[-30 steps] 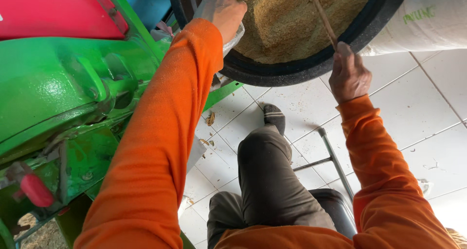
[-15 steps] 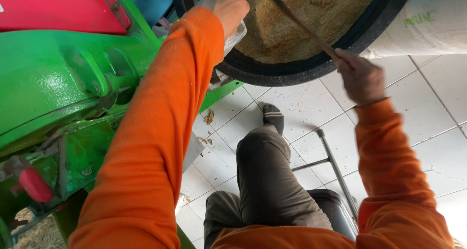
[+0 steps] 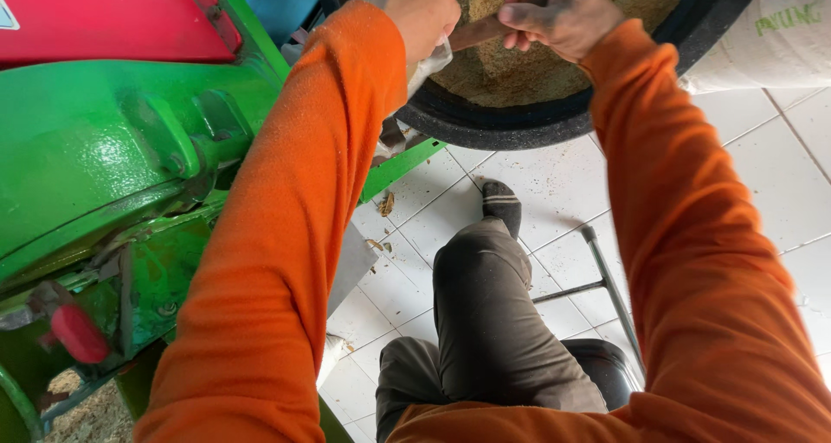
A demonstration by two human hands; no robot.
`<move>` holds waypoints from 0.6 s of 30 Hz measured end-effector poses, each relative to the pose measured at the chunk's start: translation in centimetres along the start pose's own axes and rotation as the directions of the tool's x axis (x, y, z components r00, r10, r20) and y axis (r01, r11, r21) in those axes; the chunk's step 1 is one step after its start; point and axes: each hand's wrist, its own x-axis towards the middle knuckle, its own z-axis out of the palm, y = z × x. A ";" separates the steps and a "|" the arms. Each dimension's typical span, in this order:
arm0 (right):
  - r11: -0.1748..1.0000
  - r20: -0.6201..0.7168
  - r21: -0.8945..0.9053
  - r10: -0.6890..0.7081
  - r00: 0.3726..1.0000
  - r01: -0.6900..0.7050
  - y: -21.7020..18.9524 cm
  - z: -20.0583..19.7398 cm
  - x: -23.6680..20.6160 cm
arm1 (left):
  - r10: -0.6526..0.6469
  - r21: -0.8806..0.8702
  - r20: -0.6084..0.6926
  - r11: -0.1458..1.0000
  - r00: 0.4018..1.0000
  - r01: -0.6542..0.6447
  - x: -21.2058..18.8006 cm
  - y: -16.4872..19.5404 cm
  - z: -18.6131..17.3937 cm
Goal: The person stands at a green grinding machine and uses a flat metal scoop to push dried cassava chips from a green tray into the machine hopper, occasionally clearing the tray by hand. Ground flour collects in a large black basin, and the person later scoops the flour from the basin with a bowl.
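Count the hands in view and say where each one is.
2. The left hand is at the top centre, by the black tub of grain, touching clear plastic. The right hand is beside it, gripping a brown stick. None looks hidden.

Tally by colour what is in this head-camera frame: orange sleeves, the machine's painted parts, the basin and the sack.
Orange sleeves: 2
Green painted metal machine body: 1
Red machine cover: 1
Red round knob: 1
Black round basin of tan grain: 1
White woven sack: 1
Total: 7
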 end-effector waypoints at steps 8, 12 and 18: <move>0.893 0.110 0.418 0.130 0.985 -0.164 3.6 11.6 7.9 | 0.105 -0.047 0.064 0.994 0.992 -0.102 0.8 -0.9 -0.8; 0.971 0.127 0.175 0.140 0.982 -0.161 4.2 16.6 8.6 | 0.091 0.040 0.078 0.995 0.993 -0.095 1.3 -0.7 -0.6; 0.964 0.054 -0.143 0.233 0.971 -0.224 2.2 9.1 6.9 | 0.043 0.002 -0.053 0.999 0.998 -0.043 0.4 -0.2 -0.2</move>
